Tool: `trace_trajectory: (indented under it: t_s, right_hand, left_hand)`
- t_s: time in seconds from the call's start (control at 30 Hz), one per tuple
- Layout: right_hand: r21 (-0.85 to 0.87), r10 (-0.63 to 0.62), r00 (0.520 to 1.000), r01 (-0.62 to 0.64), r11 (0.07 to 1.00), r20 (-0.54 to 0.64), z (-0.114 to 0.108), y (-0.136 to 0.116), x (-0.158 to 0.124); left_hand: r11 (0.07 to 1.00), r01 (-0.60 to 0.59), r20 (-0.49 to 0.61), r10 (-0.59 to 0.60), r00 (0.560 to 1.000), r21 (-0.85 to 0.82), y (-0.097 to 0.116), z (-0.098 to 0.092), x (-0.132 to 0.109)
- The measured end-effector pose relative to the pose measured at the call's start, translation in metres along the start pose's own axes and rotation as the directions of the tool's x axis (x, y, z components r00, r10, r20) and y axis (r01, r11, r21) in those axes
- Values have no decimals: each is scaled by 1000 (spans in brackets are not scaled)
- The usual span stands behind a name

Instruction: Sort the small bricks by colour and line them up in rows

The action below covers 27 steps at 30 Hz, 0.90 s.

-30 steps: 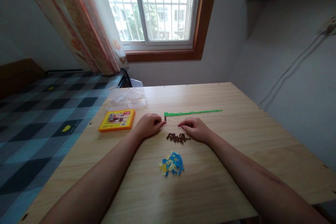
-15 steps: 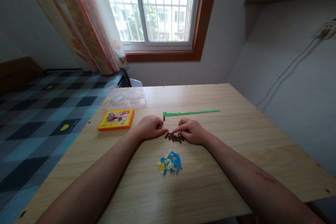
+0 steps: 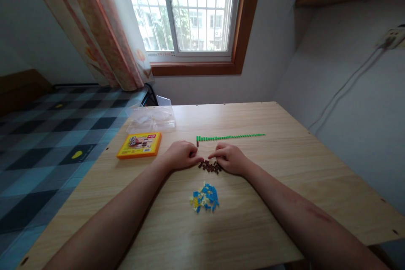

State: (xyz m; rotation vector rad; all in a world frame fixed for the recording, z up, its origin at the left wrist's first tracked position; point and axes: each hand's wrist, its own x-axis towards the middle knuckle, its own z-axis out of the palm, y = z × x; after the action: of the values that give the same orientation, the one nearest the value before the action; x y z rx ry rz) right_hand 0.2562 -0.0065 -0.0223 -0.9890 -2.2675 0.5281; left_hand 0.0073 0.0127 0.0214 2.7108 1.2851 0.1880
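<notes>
A small heap of dark brown toy bricks [image 3: 211, 166] lies on the table between my hands. My left hand [image 3: 181, 155] rests at its left, the fingers curled and the thumb stretched toward the heap's edge; nothing shows in its grasp. From the other side, my right hand [image 3: 232, 159] reaches in with the index finger extended over the brown pieces and the other fingers bent. Beyond them runs a long row of tiny green bricks [image 3: 224, 137]. One brown brick [image 3: 198, 144] sits just below the row's left end.
Nearer me is a mixed pile of blue and yellow bricks [image 3: 205, 197]. An orange-yellow box [image 3: 139, 145] lies on the left of the wooden table [image 3: 253, 219], with a clear plastic case [image 3: 152, 118] behind it. A checkered bed [image 3: 63, 135] adjoins the table's left side.
My right index finger has lifted or drawn back slightly from the brown bricks, and my left thumb sits a touch closer to them. The view has tilted slightly; the rows and piles look the same.
</notes>
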Motion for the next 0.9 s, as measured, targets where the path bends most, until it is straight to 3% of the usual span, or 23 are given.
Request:
trace_trajectory:
  t_s: [0.5,0.73,0.9]
  right_hand:
    - [28,-135,988,133,991,70,-1,0,-2]
    - [28,-108,992,106,994,72,-4,-7,-3]
    - [16,-82,994,81,997,69,-6,-11,-2]
  left_hand:
    - [1000,16,23,-16,1000,-7,1,-2,0]
    - [996,29,47,-25,999,-83,0,-6,-2]
    - [984,72,135,-50,990,-162,-5,-10,-2]
